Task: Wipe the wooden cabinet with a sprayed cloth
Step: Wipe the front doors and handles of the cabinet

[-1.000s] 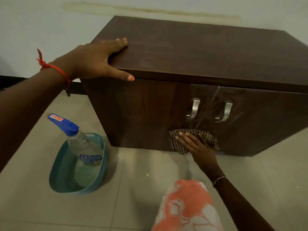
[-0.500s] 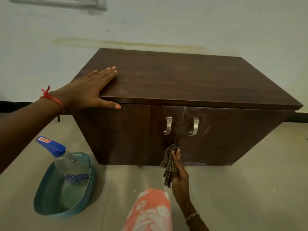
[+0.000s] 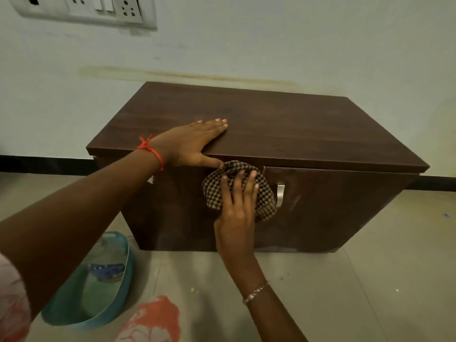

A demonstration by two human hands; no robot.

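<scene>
The left hand point(image 3: 190, 141) lies flat on the top of the dark wooden cabinet point(image 3: 296, 124), fingers straight and together, thumb hooked over the front edge. The right hand point(image 3: 237, 208), fingers spread, presses a brown checked cloth point(image 3: 265, 193) against the upper front of the doors, just beside a metal handle point(image 3: 280, 195). On the floor point(image 3: 345, 292) at left, a teal basin point(image 3: 124, 275) holds a spray bottle point(image 3: 106, 270), mostly hidden by the left arm; its blue label is too blurred to read.
</scene>
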